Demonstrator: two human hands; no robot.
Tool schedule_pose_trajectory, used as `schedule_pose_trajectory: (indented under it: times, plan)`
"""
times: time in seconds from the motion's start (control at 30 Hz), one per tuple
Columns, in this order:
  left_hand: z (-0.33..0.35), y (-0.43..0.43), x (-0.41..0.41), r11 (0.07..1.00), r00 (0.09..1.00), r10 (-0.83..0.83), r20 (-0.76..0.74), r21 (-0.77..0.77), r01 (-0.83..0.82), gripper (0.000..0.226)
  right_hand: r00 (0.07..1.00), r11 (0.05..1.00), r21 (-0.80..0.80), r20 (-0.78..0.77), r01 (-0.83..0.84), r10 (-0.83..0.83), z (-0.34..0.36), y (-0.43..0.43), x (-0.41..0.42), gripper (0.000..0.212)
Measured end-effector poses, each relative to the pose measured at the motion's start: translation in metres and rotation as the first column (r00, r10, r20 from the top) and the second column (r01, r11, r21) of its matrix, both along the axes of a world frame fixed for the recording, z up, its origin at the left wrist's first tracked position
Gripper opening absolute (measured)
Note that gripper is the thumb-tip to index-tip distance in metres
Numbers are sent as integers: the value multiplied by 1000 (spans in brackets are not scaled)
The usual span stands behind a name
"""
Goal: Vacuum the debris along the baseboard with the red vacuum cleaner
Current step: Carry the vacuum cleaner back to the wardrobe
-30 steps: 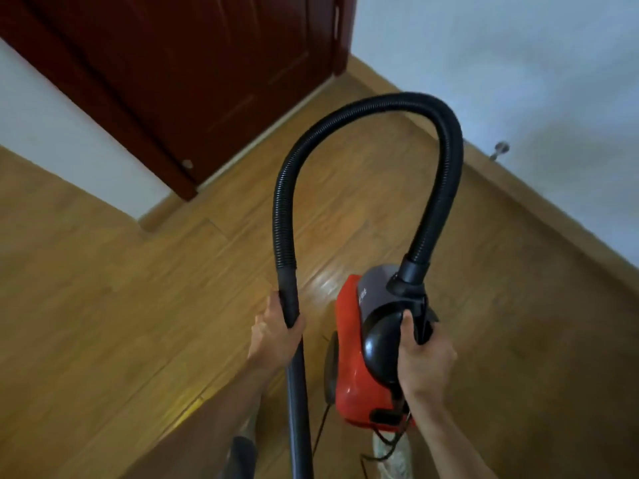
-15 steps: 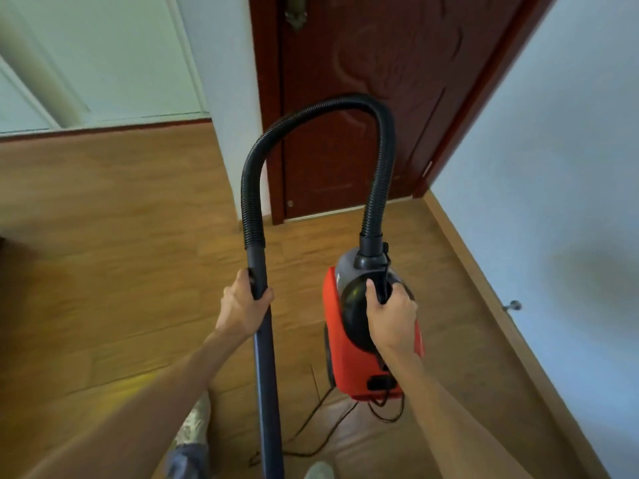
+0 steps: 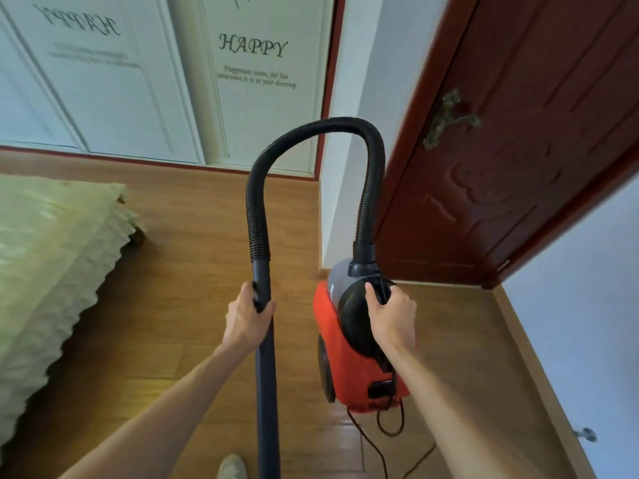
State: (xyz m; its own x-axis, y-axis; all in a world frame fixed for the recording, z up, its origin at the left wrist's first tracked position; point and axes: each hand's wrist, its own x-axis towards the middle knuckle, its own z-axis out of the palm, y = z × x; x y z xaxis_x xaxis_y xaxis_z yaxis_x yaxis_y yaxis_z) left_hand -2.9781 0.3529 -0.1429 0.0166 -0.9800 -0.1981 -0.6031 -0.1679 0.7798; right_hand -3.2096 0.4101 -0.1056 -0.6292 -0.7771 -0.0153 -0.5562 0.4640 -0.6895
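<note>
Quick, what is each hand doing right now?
Left hand: closed around the vacuum's dark wand.
Right hand: closed around the carry handle of the red vacuum cleaner.

One red canister vacuum cleaner (image 3: pixel 349 368), one black ribbed hose (image 3: pixel 256 216), one dark rigid tube (image 3: pixel 268 392), two hands, left hand (image 3: pixel 243 321) and right hand (image 3: pixel 394 318), one dark red wooden door (image 3: pixel 501 184), two white panelled doors (image 3: pixel 262 115).

Red vacuum cleaner (image 3: pixel 345 361), black ribbed hose (image 3: pixel 311 131), dark red door (image 3: pixel 518 167), pale green bedspread (image 3: pixel 52 254)
</note>
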Motion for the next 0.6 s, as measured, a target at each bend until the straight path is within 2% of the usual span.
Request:
schedule_pose_trajectory:
  times: [0.17, 0.3, 0.5, 0.6]
  plan:
    - [37, -43, 83, 996, 996, 83, -24, -35, -84, 36, 995, 994, -24, -15, -104, 103, 42, -63, 89, 40]
    - [62, -74, 144, 987, 989, 142, -41, -68, -144, 35, 976, 975, -59, -67, -214, 210, 71, -111, 152, 34]
    - [90, -102, 220, 960, 965, 257, -59, -100, -262, 34, 949, 939, -141, -8, -313, 315, 97, -160, 226, 27]
    - [104, -110, 246, 940, 952, 303, -50, -148, -307, 41, 936, 925, -163, 15, -344, 351, 106, -182, 256, 26]
